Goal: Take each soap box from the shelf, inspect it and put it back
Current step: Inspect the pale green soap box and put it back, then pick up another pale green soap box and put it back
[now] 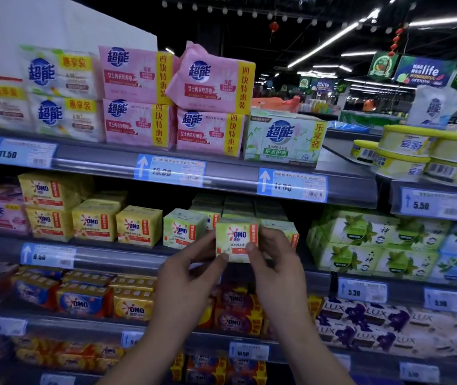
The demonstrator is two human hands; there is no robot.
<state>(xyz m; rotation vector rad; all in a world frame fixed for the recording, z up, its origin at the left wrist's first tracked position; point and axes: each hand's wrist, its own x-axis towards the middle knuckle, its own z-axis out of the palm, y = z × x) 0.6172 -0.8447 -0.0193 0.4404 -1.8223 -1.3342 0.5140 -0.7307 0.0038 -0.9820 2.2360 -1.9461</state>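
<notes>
We are pinching the soap box (237, 240) by its lower corners between our left hand (188, 276) and right hand (275, 262), both equally near, holding it upright just before the shelf (127, 258), its row lying straight behind.

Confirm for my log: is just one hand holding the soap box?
No, the left hand and the right hand both pinch the soap box.

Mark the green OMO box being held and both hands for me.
green OMO box (237, 238): head view, on its front face at the logo.
left hand (189, 276): head view, on the back of the hand.
right hand (277, 269): head view, on the back of the hand.
</notes>
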